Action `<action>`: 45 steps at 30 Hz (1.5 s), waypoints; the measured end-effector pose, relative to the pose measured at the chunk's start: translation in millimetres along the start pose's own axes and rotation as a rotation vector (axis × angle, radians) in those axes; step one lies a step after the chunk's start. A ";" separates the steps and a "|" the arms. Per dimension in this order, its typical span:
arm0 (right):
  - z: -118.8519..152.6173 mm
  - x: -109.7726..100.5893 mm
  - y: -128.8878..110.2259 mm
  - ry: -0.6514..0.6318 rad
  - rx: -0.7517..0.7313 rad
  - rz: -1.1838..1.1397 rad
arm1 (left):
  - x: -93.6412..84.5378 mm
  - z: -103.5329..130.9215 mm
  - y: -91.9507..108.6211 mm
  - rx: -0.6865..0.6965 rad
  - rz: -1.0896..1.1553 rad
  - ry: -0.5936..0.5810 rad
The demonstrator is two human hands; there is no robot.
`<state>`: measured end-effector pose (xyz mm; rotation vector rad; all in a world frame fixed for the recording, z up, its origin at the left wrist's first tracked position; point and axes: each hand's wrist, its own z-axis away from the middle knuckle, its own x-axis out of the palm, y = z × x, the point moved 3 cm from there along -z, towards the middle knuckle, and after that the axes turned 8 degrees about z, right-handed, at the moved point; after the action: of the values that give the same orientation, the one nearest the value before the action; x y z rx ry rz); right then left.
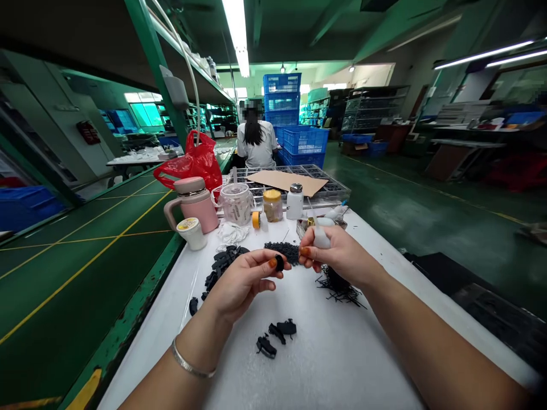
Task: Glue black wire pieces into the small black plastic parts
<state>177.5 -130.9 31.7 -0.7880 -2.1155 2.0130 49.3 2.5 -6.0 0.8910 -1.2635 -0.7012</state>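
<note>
My left hand pinches a small black plastic part between thumb and fingertips. Facing it, my right hand is closed around a white squeeze bottle with a thin nozzle pointing up. The right thumb and fingertips also press together close to the black part; whatever tiny thing may be between them is too small to make out. Below the hands, several black parts lie on the white table. A heap of small black pieces sits behind the fingers, and thin black pins lie under my right hand.
More curved black parts are piled at left. Along the back stand a pink mug, a white tub, a clear bucket, a yellow-lidded jar and a white pump bottle. A green conveyor runs alongside; a person sits ahead.
</note>
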 end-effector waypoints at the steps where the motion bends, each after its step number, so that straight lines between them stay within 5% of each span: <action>1: -0.2 2.2 -0.3 0.011 -0.020 -0.032 | 1.2 0.1 -0.2 0.001 0.016 -0.004; 12: 14.2 20.5 -16.9 0.303 -0.281 0.238 | 3.8 1.5 -5.0 -0.016 0.153 0.004; 28: 22.4 32.4 -20.0 0.322 -0.719 0.603 | 4.5 0.0 -4.8 0.000 0.162 -0.013; 45: 21.6 31.6 -17.4 0.290 -0.719 0.726 | -0.6 -2.2 -4.8 0.043 0.128 -0.008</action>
<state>136.2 -136.0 37.7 -2.0469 -2.5906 1.1241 51.5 1.0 -10.6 0.8352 -1.3350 -0.5784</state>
